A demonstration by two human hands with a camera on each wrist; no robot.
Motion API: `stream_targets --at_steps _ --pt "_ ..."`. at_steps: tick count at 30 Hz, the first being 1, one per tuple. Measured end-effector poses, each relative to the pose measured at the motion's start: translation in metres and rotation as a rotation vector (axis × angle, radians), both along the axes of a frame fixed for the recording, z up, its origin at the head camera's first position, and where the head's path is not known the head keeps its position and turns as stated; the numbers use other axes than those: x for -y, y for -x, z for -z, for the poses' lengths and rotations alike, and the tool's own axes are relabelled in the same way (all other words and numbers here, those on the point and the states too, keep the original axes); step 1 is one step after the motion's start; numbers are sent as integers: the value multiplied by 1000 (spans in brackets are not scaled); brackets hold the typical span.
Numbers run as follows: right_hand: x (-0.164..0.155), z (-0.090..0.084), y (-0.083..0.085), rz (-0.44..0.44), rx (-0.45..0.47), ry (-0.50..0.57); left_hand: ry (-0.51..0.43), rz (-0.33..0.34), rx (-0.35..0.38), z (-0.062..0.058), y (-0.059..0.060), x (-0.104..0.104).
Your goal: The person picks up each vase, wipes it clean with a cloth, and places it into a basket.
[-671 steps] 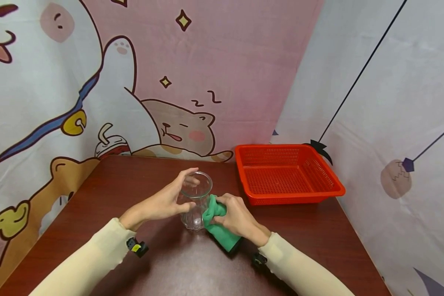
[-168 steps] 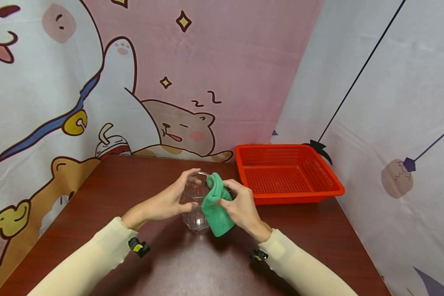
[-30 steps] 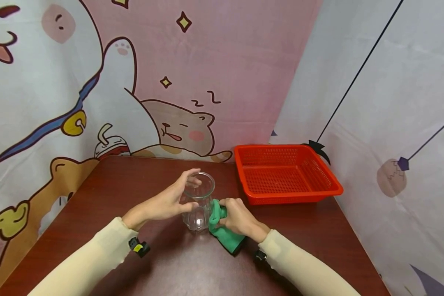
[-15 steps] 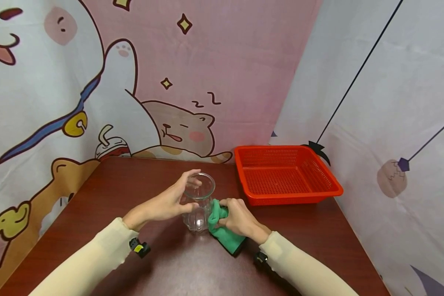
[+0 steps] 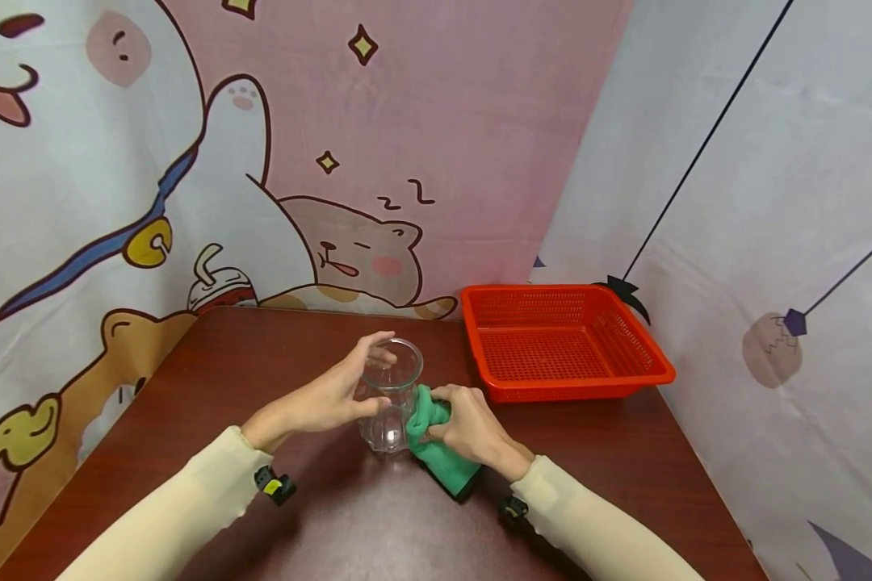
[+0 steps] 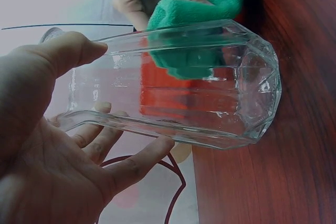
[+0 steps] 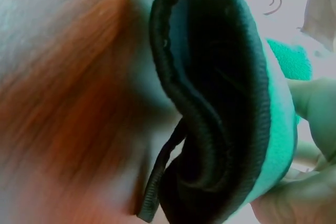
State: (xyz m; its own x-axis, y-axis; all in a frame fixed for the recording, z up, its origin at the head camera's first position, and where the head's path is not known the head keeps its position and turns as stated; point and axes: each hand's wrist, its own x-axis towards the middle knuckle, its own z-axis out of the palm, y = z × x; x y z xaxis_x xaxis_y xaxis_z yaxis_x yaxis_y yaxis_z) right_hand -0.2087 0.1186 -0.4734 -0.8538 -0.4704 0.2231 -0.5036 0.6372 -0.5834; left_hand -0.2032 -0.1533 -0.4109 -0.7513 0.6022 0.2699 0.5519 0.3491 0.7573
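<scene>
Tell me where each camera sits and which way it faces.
Head: on the head, looking down at the table; both sleeves, left hand on the glass, right hand gripping the cloth.
Left wrist: under the left hand, facing the glass side-on.
Right wrist: beside the right hand, filled by cloth.
All three show the cloth.

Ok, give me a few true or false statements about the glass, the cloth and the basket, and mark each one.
1. The left hand holds the clear glass upright on the table. True.
2. The right hand presses a green cloth against the outside of the glass. True.
3. The cloth is stuffed down inside the glass. False: it is bunched against the glass's outer side, low down.
4. The red basket holds a second glass. False: nothing shows inside it.
5. The basket stands to the right of the hands, near the table's far edge. True.
</scene>
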Motion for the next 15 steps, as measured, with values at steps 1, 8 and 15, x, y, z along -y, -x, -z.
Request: stream_targets --at_steps 1,8,15 --pt "0 -1 -1 5 -1 8 0 0 1 0 0 0" --pt "3 -7 -4 42 -24 77 -1 2 4 -1 -1 0" --pt "4 -12 -4 57 -74 131 1 1 -4 0 0 1"
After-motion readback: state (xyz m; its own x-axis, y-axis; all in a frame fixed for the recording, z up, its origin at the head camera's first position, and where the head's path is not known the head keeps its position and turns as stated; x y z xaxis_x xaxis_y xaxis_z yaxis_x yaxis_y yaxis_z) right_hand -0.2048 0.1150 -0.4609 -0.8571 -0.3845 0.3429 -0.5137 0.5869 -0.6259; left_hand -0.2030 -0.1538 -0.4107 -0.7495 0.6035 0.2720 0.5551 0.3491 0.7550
